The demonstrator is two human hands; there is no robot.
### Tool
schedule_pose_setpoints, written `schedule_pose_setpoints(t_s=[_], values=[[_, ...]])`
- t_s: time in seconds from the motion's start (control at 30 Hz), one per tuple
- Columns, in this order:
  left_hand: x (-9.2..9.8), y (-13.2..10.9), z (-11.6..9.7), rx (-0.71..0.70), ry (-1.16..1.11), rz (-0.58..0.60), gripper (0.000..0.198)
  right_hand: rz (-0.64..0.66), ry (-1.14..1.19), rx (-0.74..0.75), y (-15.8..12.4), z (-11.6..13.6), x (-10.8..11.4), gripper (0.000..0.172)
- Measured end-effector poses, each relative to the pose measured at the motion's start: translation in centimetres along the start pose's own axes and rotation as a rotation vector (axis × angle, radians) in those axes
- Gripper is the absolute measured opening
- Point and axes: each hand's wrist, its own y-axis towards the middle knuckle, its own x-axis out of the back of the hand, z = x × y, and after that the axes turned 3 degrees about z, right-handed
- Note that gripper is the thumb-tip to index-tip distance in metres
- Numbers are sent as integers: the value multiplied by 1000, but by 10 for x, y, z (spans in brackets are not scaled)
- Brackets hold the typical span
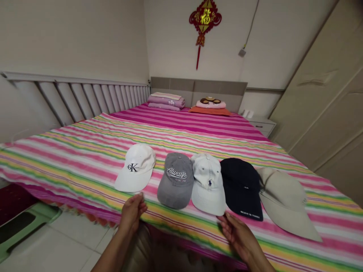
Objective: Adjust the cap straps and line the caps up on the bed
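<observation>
Five baseball caps lie in a row on a striped bedspread (93, 145). From the left come a white CK cap (136, 168), a grey "Always" cap (176, 181), a white cap with a small dark logo (208, 185), a black cap (241, 185) and a beige cap (286, 200). My left hand (132, 212) hovers just below the CK cap's brim, its fingers loosely bent and seemingly empty. My right hand (236, 234) is at the lower right corner of the small-logo cap's brim, fingers apart; whether the fingertips touch it is unclear.
Folded lilac bedding (166, 102) and a pink and orange pile (211, 107) rest by the headboard (172, 83). A slatted rail (82, 98) runs along the left. A green stool (31, 223) stands on the floor at lower left, a nightstand (262, 125) at right.
</observation>
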Motion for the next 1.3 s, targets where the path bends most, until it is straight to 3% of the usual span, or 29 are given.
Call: schedule_pose_setpoints(t_s=[0.13, 0.3, 0.53, 0.93, 1.07, 1.2, 1.3], values=[[16, 21, -24, -58, -91, -157, 8, 1, -66, -20, -4, -4, 12, 37], [7, 40, -37, -34, -139, -150, 13, 2, -58, -16, -2, -8, 15, 39], [-3, 31, -19, -29, -121, -56, 17, 9, -40, -35, -2, -8, 14, 41], [17, 27, -11, -24, 40, -15, 16, 30, -86, 20, -3, -12, 11, 37], [28, 19, 2, 43, 233, 54, 5, -9, -112, 113, -4, -6, 25, 32], [25, -4, 18, 204, 325, 234, 28, -127, -52, 223, -9, 10, 52, 29], [10, -22, 27, 340, 320, 324, 38, -200, 60, 195, -14, 30, 63, 22]])
